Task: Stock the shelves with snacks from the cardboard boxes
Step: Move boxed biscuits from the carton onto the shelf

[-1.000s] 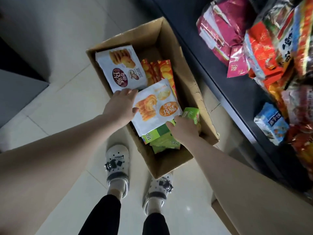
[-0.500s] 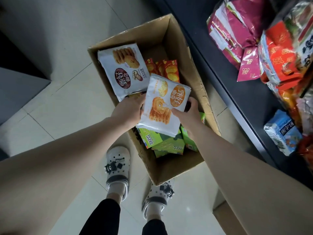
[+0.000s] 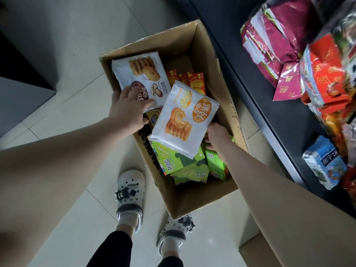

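Our right hand [image 3: 217, 138] grips the corner of a cookie bag [image 3: 183, 120], tilted clear above the box [image 3: 200, 201], probably bound for the shelf [image 3: 273, 97] alongside. Our left hand [image 3: 129, 110] lies flat-fingered on a second bag [image 3: 140, 74] inside, likely claiming it next.

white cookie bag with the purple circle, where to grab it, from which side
Probably its near edge, pinched from the person's side: the white cookie bag lies against the cardboard box wall, that edge exposed under the left hand; the right hand holds the pastry bag.
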Action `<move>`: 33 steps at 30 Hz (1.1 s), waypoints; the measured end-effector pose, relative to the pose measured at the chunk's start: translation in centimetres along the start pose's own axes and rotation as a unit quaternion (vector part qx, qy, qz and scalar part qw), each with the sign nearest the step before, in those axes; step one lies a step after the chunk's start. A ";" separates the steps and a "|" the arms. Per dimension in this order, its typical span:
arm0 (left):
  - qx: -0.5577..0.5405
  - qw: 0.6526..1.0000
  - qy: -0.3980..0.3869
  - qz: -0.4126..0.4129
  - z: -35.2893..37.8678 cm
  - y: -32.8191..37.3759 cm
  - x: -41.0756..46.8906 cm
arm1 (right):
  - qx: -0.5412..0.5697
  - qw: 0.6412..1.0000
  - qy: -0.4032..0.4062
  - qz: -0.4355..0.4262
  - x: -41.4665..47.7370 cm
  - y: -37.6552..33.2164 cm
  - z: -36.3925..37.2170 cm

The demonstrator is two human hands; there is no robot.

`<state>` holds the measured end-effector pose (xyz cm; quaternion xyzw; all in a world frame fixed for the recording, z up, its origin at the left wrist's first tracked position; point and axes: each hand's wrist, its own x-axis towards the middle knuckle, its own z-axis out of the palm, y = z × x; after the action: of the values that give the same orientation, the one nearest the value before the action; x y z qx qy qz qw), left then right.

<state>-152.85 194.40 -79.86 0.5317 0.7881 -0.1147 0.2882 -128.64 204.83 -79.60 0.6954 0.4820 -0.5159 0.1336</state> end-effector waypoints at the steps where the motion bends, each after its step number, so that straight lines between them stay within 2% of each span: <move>1: -0.011 1.000 -0.006 0.010 0.2 0.3 -0.1 | 0.063 0.998 -0.014 0.023 0.0 0.2 0.5; 3: -0.043 0.998 -0.026 0.034 0.7 1.4 -0.3 | 0.183 0.981 -0.041 0.049 -0.7 -0.1 1.1; 4: -0.059 0.997 -0.018 0.049 1.0 1.9 -0.4 | 0.206 0.976 -0.050 0.047 -0.7 -0.3 1.2; 9: -0.182 0.978 0.077 0.071 0.9 2.3 -0.6 | 0.142 0.989 0.003 -0.049 0.0 -1.8 0.0; 13: -0.321 0.942 0.097 0.001 -1.3 3.3 -0.7 | 0.120 0.990 -0.008 -0.068 0.7 -3.5 -1.4; 18: -0.309 0.949 0.061 0.008 -2.1 2.6 -1.4 | 0.036 0.998 0.019 -0.056 0.0 -2.4 -1.3; 21: -0.275 0.961 -0.019 0.035 -1.1 2.7 -2.6 | -0.040 0.997 0.054 -0.045 -1.6 -0.5 -1.7; 25: -0.249 0.964 -0.092 0.021 0.3 3.8 -4.0 | -0.126 0.984 0.119 -0.050 -3.8 1.8 -2.5; 29: -0.206 0.970 -0.130 -0.002 2.0 5.2 -4.4 | -0.093 0.983 0.132 -0.084 -3.0 1.7 -3.1; 33: -0.177 0.974 -0.142 -0.028 3.8 5.6 -4.7 | 0.030 0.986 0.107 -0.124 -1.2 0.0 -2.5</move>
<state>-145.28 191.22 -79.48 0.4281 0.7618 -0.0560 0.4829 -127.22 205.91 -77.53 0.6852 0.5600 -0.4656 -0.0049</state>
